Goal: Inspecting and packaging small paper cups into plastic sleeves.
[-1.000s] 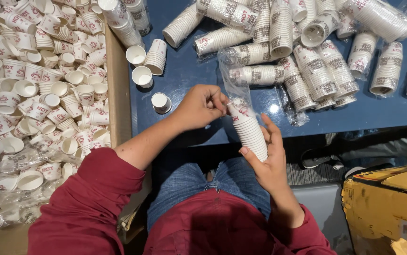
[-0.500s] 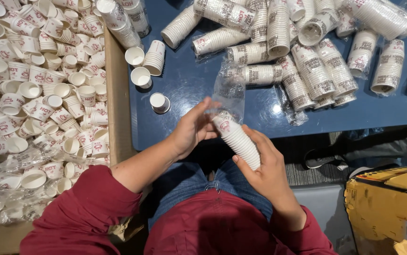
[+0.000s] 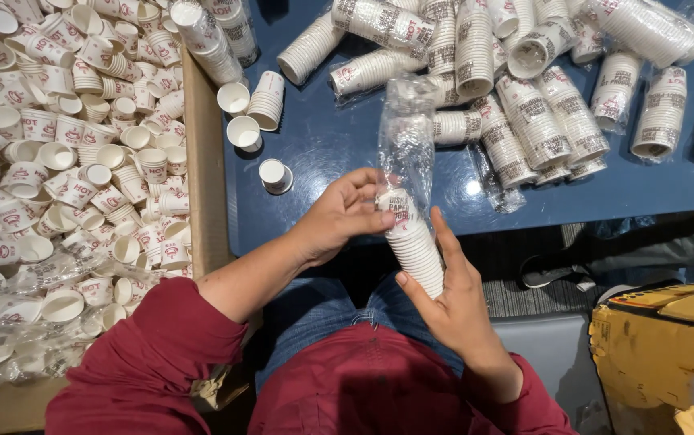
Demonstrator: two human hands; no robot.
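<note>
Blue is the colour of the table, and it is covered with paper cups. At twelve o'clock and over toward two o'clock lie many bagged stacks of cups. At nine o'clock sits a cardboard box full of loose cups. A few single cups stand on the table just beside the box.

Near the middle, at the table's front edge, the person holds a stack of white cups tilted, with its top end inside a clear plastic bag. The left hand curls its fingers around the top of the stack. The right hand is half open and cups the stack from below. A yellow box sits at four o'clock.
</note>
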